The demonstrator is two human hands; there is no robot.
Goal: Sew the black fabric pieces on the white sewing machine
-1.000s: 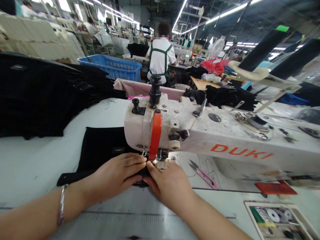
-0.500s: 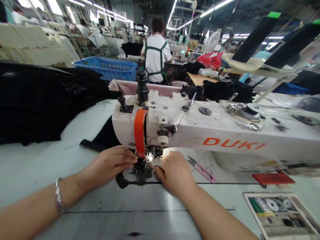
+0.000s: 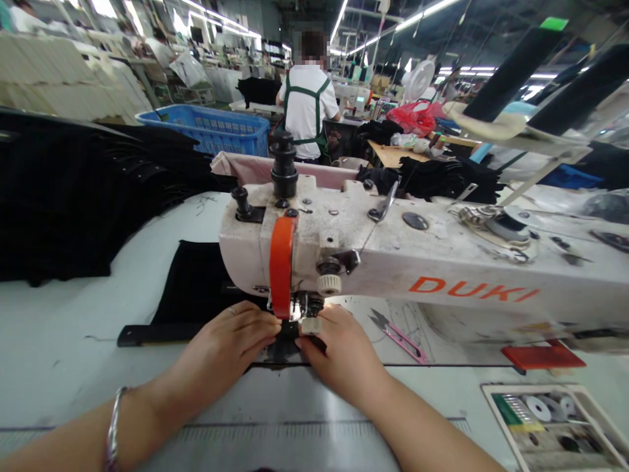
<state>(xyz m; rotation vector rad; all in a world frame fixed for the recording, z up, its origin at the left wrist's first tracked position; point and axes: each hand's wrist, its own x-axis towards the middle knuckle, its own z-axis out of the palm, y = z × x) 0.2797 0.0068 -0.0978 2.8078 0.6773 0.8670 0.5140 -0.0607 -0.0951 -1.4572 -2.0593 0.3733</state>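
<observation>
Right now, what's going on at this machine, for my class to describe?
A person has the left hand on black cloth at a sewing machine, with the right hand close by on the right. The cloth reaches left across the worktop, partly behind the machine. Pink snips lie farther right.

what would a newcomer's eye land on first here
Probably the pale sewing machine reaching in from the right, with orange DUKI lettering along its arm and an orange strip at its left end. Below that strip, the left hand on black fabric and the right hand nearly meet. Farther back, a blue basket stands left of a person in white.
</observation>
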